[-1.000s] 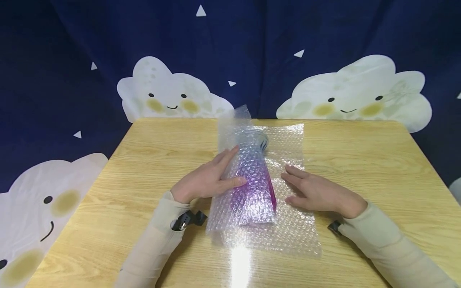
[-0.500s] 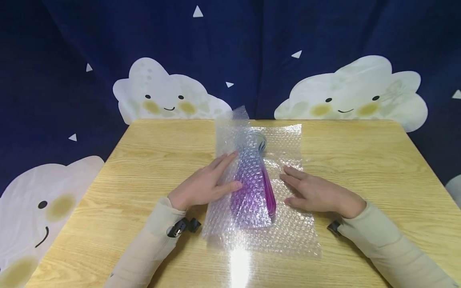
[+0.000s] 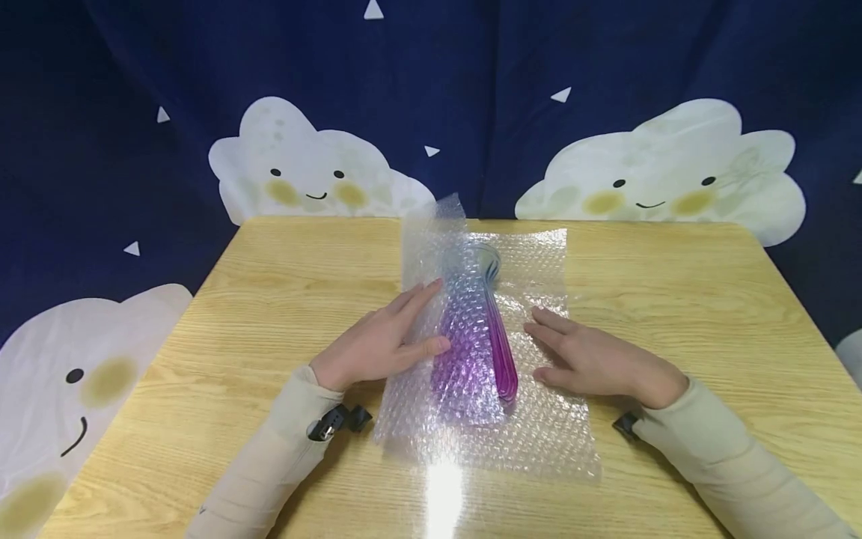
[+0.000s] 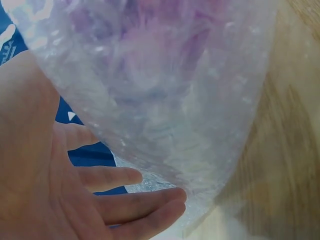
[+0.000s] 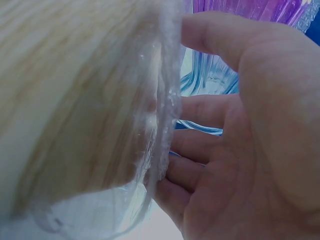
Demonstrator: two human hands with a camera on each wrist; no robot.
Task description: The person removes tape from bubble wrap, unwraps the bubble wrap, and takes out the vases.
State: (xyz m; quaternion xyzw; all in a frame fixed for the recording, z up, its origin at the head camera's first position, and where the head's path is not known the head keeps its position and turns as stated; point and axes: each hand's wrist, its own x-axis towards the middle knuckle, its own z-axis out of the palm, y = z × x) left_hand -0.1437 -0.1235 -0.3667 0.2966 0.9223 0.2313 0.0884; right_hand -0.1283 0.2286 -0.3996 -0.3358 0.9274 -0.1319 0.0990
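Note:
A sheet of bubble wrap [image 3: 539, 434] lies on the table, its left part folded over to the right. Beneath that flap [image 3: 465, 374] lies a nested bundle of spoon-shaped things [image 3: 500, 344], fading from pale blue at the rounded far end to magenta at the near end. Only the bundle's right side shows uncovered; the rest is blurred through the bubbles. My left hand [image 3: 380, 340] rests on the flap with fingers extended and thumb apart. Right of the bundle, my right hand [image 3: 599, 359] touches the wrap with nearly straight fingers. The right wrist view shows the wrap's edge [image 5: 167, 90] beside the fingers.
The wooden table [image 3: 687, 299] extends on both sides of the wrap. Behind it hangs a dark blue curtain [image 3: 485, 90] printed with smiling clouds. A strong light reflection lies on the table near the front.
The flap's right edge has shifted slightly left, exposing more of the magenta handles. My left hand has moved a little left with it. My right hand has stayed nearly still.

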